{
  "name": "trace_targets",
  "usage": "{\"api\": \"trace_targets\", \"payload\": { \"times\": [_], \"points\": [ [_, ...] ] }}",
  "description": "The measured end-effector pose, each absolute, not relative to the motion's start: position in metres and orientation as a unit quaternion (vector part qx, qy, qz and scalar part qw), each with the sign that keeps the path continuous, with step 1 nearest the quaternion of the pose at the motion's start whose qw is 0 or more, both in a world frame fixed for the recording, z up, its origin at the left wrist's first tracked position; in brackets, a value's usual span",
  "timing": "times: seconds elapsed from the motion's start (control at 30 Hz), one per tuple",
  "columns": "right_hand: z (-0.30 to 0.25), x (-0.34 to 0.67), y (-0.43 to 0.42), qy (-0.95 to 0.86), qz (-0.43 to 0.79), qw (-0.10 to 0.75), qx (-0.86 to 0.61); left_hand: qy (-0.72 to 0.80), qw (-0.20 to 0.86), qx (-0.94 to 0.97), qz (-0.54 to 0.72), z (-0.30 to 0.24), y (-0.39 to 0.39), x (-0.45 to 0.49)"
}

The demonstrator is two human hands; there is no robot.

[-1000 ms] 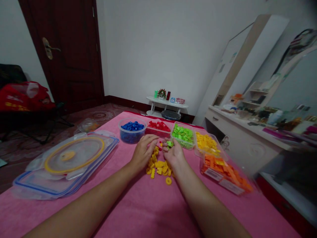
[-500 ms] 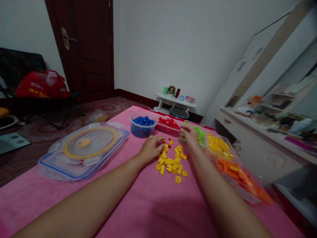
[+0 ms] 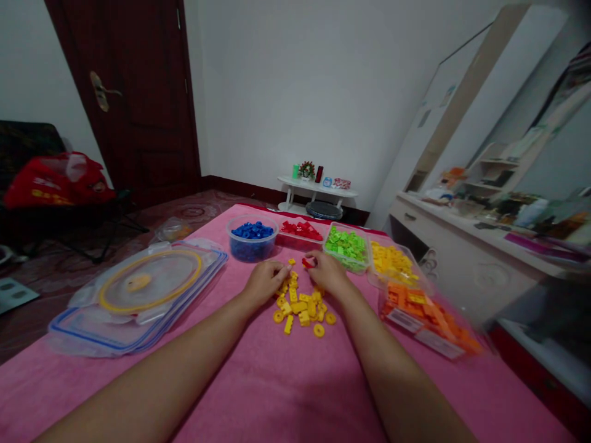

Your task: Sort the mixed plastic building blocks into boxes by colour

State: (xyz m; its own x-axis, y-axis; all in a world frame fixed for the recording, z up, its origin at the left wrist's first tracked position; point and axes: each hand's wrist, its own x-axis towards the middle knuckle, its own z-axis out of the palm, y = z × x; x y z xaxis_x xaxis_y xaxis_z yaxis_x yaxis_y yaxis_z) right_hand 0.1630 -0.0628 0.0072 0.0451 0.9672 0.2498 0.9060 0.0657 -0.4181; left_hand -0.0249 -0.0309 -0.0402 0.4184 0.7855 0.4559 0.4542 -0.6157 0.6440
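My right hand point(image 3: 327, 272) is closed with a small red toy brick point(image 3: 307, 263) at its fingertips, just above the far end of the loose pile. My left hand point(image 3: 265, 284) lies low at the pile's left side, its fingers curled and pressed together; whatever they hold, if anything, is hidden. Between and in front of both hands spread yellow toy bricks point(image 3: 300, 306) on a pink cloth point(image 3: 258, 375). Among them are flat round yellow wheels point(image 3: 319, 331). One small yellow piece point(image 3: 291, 261) sits apart, between the two hands.
Beyond my hands stand a round tub point(image 3: 252, 253) of blue bricks and boxes of red bricks point(image 3: 302, 230) and green bricks point(image 3: 346, 244). To the right are boxes of yellow bricks point(image 3: 391, 261) and orange bricks point(image 3: 431, 317). Clear lids point(image 3: 152, 326) lie stacked at left.
My right hand has come from over the green box back to the pile and now holds a red brick. My left hand stays beside the pile. The view has shifted slightly.
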Motion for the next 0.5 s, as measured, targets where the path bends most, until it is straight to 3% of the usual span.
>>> {"api": "trace_targets", "payload": {
  "times": [0.13, 0.23, 0.5],
  "points": [
    [0.038, 0.199, -0.073, -0.676, 0.050, 0.149, -0.720, 0.370, 0.183, 0.814, 0.409, -0.044, -0.022, -0.025],
    [0.040, 0.210, -0.082, -0.667, 0.083, 0.065, -0.738, 0.363, 0.166, 0.845, 0.356, -0.049, -0.014, -0.024],
    [0.013, 0.206, -0.077, -0.662, 0.113, 0.109, -0.733, 0.390, 0.152, 0.855, 0.305, -0.047, -0.011, -0.028]
  ]
}}
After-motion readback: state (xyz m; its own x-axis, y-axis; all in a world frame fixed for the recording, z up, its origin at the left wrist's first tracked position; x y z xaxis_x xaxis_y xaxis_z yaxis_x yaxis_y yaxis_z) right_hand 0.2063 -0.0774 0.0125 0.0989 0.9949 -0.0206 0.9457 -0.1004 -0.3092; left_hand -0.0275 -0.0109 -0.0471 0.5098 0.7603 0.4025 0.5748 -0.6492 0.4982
